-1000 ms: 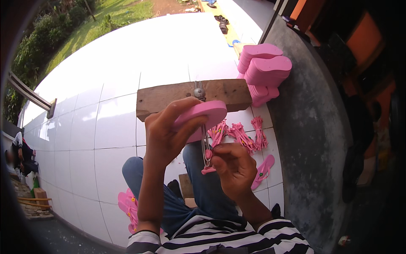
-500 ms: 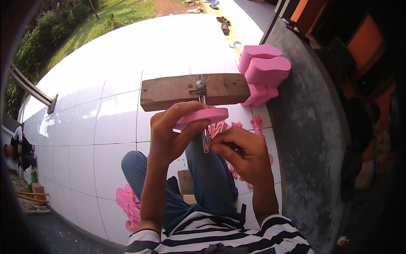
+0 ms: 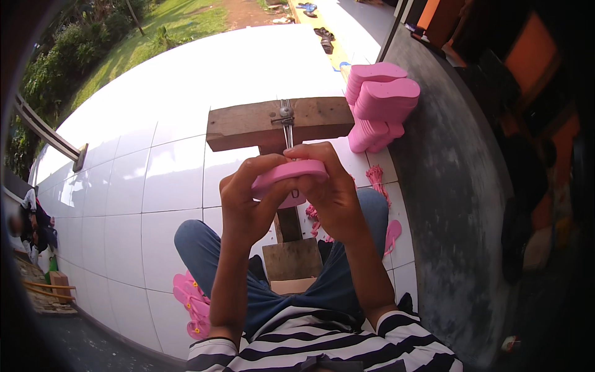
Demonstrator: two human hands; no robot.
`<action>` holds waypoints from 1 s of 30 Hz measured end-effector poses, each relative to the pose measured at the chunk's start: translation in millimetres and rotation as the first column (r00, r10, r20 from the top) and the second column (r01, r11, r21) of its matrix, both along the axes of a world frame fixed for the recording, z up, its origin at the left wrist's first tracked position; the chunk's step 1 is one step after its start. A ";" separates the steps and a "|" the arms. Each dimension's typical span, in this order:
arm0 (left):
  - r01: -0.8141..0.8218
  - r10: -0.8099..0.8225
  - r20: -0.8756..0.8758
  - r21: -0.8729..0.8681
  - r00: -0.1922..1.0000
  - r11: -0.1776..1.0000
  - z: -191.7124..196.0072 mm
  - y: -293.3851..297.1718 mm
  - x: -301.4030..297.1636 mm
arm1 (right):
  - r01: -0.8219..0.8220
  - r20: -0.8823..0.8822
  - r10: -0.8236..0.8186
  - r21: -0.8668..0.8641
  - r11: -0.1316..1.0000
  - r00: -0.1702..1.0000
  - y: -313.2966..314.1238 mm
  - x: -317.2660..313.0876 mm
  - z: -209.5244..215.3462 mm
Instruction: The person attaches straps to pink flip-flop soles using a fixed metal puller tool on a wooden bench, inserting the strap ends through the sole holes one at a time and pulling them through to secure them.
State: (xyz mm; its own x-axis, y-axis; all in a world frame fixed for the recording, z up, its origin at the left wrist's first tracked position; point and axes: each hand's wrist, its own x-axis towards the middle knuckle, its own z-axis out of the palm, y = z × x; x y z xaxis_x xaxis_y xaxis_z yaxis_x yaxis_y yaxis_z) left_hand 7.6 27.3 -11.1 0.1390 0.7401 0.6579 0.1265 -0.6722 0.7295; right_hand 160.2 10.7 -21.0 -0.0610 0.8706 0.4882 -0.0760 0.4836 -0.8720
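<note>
Both hands grip a pink foam sandal sole [image 3: 284,175] in front of my chest. My left hand [image 3: 248,201] wraps its left side and my right hand [image 3: 331,189] covers its right end. The sole sits at the thin metal prongs [image 3: 287,129] that stick up from a wooden T-shaped jig [image 3: 248,124] lying on the white tiles. Pink straps [image 3: 376,180] lie on the floor behind my right hand, mostly hidden.
A stack of pink soles [image 3: 378,105] leans against the dark wall [image 3: 446,186] at the right. Finished pink sandals [image 3: 191,301] lie by my left leg. A wooden block [image 3: 291,260] sits between my knees. Dark shoes [image 3: 325,38] lie far ahead.
My hands lifted the sole toward the jig's prongs. My right hand left the pink straps and closed on the sole's right end.
</note>
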 end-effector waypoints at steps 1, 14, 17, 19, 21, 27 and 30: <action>-0.029 0.029 0.013 0.003 1.000 1.000 -3.2 -4.4 -0.1 | 0.008 -0.033 -0.009 -0.026 1.000 0.999 -5.6 -4.4 -4.7; -0.029 0.003 -0.128 -0.202 0.992 0.979 13.4 -87.4 3.6 | 0.343 0.177 -0.338 0.001 0.939 0.924 -97.2 16.8 11.6; -0.165 0.108 -0.171 -0.366 0.979 0.916 11.2 -83.3 -1.2 | 0.391 0.489 -0.353 0.026 0.920 0.798 -113.2 17.6 12.7; -0.173 0.098 -0.208 -0.383 0.973 0.908 7.5 -82.4 1.7 | 0.340 0.599 -0.273 0.001 0.940 0.753 -113.3 6.2 6.1; -0.116 0.047 -0.180 -0.394 0.983 0.912 2.6 -80.3 2.3 | 0.355 0.674 -0.287 0.039 0.934 0.681 -108.1 -3.5 -1.7; -0.242 0.252 -0.341 0.071 0.906 0.968 -21.6 -53.2 -12.7 | -0.200 -0.029 0.238 -0.646 0.736 0.971 -105.4 4.0 -31.4; -0.111 0.101 -0.227 -0.032 0.969 0.993 -31.7 -51.6 -14.3 | -0.551 -0.578 0.200 -0.533 0.642 0.791 -107.5 -11.8 -59.9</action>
State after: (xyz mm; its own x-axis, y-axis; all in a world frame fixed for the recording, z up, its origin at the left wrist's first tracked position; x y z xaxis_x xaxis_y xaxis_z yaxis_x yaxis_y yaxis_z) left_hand -6.7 -24.4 -42.8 0.1985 0.7863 0.5851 0.3594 -0.6138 0.7029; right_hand 148.4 -96.8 -80.9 -0.3994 0.9079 -0.1270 -0.5571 -0.3504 -0.7529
